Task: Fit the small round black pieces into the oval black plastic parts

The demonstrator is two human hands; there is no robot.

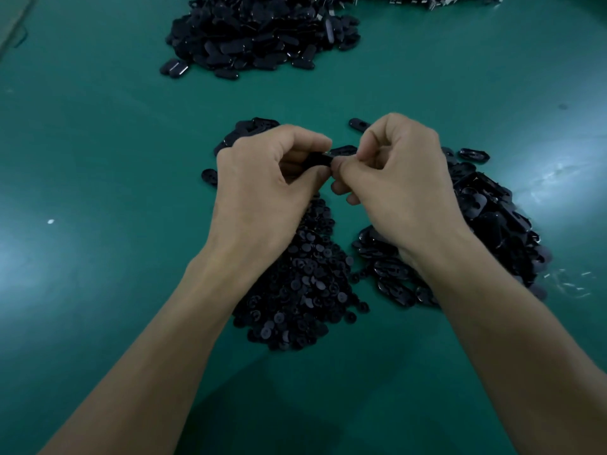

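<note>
- Head view: both hands meet above the green counter (98, 152), between three heaps of black parts.
- The left hand (269, 169) has its fingers curled, with thumb and forefinger clamped on a held black part (316, 159). Most of that part is hidden in the grasp, so its shape cannot be told.
- The right hand (397, 172) is also curled. Its thumb and forefinger are pinched tight at the right end of the held black part, touching the left hand's fingertips. Whether a round piece sits between them is hidden.
- The heap of small round pieces (305, 284) lies under and between the two wrists, near the person.
- The heap of oval parts (492, 218) lies under and to the right of the right hand and wrist.
- A smaller cluster of oval parts (249, 126) shows just beyond the left hand.
- Loose ovals lie apart from the heaps: one (358, 123) beyond the right knuckles, one (209, 177) left of the left hand, and one (343, 150) just behind the meeting fingertips.
- A big far heap (262, 31) of black parts sits at the far side of the counter, with another heap (427, 0) cut off by the top edge.
- Pale slivers (571, 284) are scattered at the right, beside the oval heap.
</note>
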